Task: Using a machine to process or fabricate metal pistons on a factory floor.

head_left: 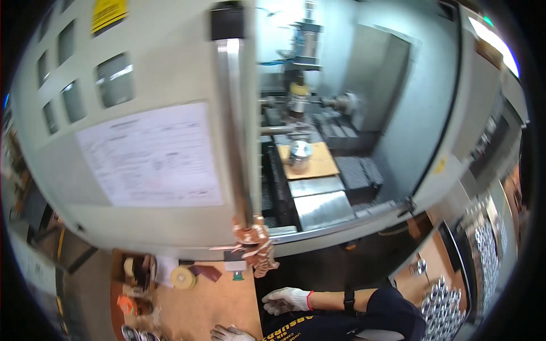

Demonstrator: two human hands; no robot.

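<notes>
My right hand (286, 300), in a white knit glove with a red cuff edge, hangs just off the right edge of the wooden tabletop (219, 301). Its fingers are loosely stretched, slightly bent, and hold nothing I can see. At the lower edge of the view my left hand (232, 334), also gloved in white, rests on or just above the tabletop with its fingers apart. Ahead, inside the machine (387, 113), a shiny round metal part (300, 152) sits on a tan board (324, 162) beneath the upright tool head (298, 94). Neither hand touches it.
An upright metal bar (232, 125) with a wrapped lower end (256, 247) stands before the machine's opening. On the tabletop lie a yellowish roll (183, 277), a brown sheet (206, 272) and an open box (122, 273). Several shiny metal parts (441, 307) stand at the right.
</notes>
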